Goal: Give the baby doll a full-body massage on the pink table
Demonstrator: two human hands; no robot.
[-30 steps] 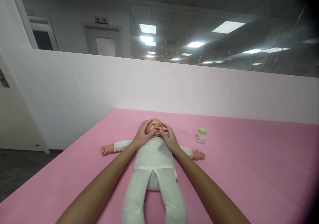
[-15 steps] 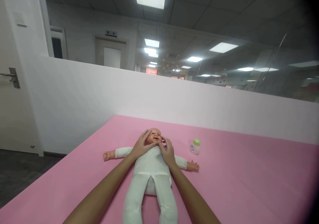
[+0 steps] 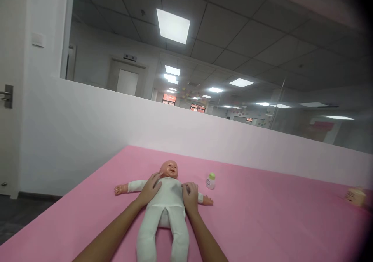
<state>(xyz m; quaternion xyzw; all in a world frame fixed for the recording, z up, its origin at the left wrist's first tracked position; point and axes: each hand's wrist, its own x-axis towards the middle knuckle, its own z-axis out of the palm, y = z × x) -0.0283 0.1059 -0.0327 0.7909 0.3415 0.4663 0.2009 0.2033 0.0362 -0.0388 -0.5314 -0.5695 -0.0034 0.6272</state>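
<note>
A baby doll (image 3: 166,198) with a white cloth body lies on its back, arms spread and head at the far end. My left hand (image 3: 150,188) rests over the doll's shoulder on the left, its fingers stretched out toward the neck. On the other side, my right hand (image 3: 190,196) touches the edge of the chest near the shoulder. Its fingers are loosely bent, with a gap between them and the thumb, and nothing shows in it. Just beyond the doll's right-side arm stands a small clear bottle (image 3: 210,182) with a green cap.
The doll lies on a pink table (image 3: 250,215) set against a low white wall (image 3: 189,134) with a glass pane above. A yellowish container (image 3: 355,196) stands at the far right, partly in shadow. A door (image 3: 10,137) is at the left.
Both hands have left the sides of the doll's head and come down to its shoulders and chest. The camera view has shifted up and right, bringing the yellowish container into sight.
</note>
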